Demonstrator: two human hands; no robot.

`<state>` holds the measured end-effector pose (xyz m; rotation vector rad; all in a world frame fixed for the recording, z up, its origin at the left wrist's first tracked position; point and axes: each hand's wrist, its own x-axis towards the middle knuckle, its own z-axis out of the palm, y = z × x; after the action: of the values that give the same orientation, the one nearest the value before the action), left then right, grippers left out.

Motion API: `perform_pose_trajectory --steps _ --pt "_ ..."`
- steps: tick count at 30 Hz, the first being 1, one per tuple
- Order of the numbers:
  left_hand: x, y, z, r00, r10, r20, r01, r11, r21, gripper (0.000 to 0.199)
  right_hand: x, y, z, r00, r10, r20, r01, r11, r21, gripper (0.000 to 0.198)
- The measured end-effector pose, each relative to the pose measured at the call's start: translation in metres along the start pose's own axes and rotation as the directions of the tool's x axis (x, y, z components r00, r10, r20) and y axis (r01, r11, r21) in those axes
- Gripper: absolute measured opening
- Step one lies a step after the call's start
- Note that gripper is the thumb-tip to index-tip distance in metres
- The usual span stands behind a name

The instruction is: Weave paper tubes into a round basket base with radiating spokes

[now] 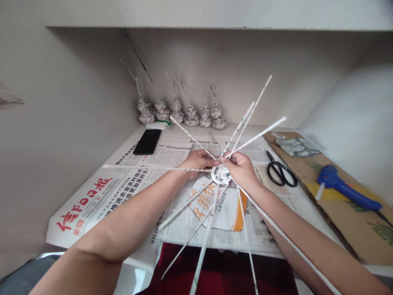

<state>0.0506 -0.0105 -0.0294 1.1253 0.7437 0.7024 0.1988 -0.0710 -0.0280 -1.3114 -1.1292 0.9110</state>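
Between my hands is a small round weave of rolled newspaper strips [221,175], with several long paper sticks spreading out from it in all directions. My left hand [199,162] pinches the far left edge of the weave, where a stick meets it. On the far right edge, my right hand [241,166] is closed with thumb and fingers around the base of the sticks that point up and away. Below the weave lies a white and orange printed card piece [225,209] on spread newspaper [123,192]. The undersides of my fingers are hidden.
Several gourd-shaped woven paper pieces [192,116] stand along the back wall. A black phone [147,141] lies at the left. To the right are black-handled scissors [281,172], then a blue glue gun [346,188] and a grey crumpled cloth [296,146] on cardboard [331,235]. A shelf [215,14] hangs overhead.
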Motion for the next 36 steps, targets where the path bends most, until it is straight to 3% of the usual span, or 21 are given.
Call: perform_pose_trajectory --steps 8,13,16,21,24,26,29,32,36 --pt "-0.004 0.008 0.004 0.999 0.021 -0.027 -0.021 1.000 0.002 0.029 0.004 0.003 -0.007 0.997 -0.031 -0.075 0.022 0.994 -0.110 0.038" --pt "-0.003 0.009 0.005 0.991 0.036 -0.133 -0.023 0.995 0.094 0.022 -0.001 -0.004 -0.002 0.998 0.052 -0.044 -0.044 0.983 0.177 0.035" --pt "-0.002 0.008 0.004 0.986 0.054 -0.159 -0.035 0.992 0.123 0.021 -0.001 -0.010 -0.002 0.998 0.024 -0.065 -0.011 0.979 0.203 0.032" --pt "0.000 0.007 0.001 0.989 0.030 -0.146 -0.026 0.999 0.033 0.024 0.003 -0.006 -0.008 0.984 -0.146 -0.106 0.129 0.979 -0.158 0.031" --pt "0.001 0.008 0.000 0.989 0.003 -0.149 -0.009 0.999 -0.041 0.030 0.004 -0.002 -0.010 0.985 -0.163 -0.063 0.137 0.943 -0.304 0.029" --pt "0.001 0.009 -0.001 0.987 -0.012 -0.159 0.000 0.997 -0.078 0.033 0.004 -0.001 -0.010 0.992 -0.105 -0.063 0.084 0.959 -0.271 0.031" --pt "0.002 0.011 -0.003 0.989 -0.012 -0.148 -0.008 0.991 -0.134 0.033 0.006 -0.003 -0.010 0.997 0.052 -0.058 -0.056 0.997 -0.060 0.026" --pt "0.002 0.015 -0.006 0.990 0.004 -0.144 -0.028 0.986 -0.166 0.030 0.007 -0.011 -0.012 0.976 0.207 0.066 -0.215 0.967 0.140 0.024" --pt "0.002 0.020 -0.011 0.980 -0.025 -0.198 -0.008 0.987 -0.163 0.025 0.005 -0.019 -0.018 0.918 0.296 0.263 -0.352 0.915 0.198 0.031"
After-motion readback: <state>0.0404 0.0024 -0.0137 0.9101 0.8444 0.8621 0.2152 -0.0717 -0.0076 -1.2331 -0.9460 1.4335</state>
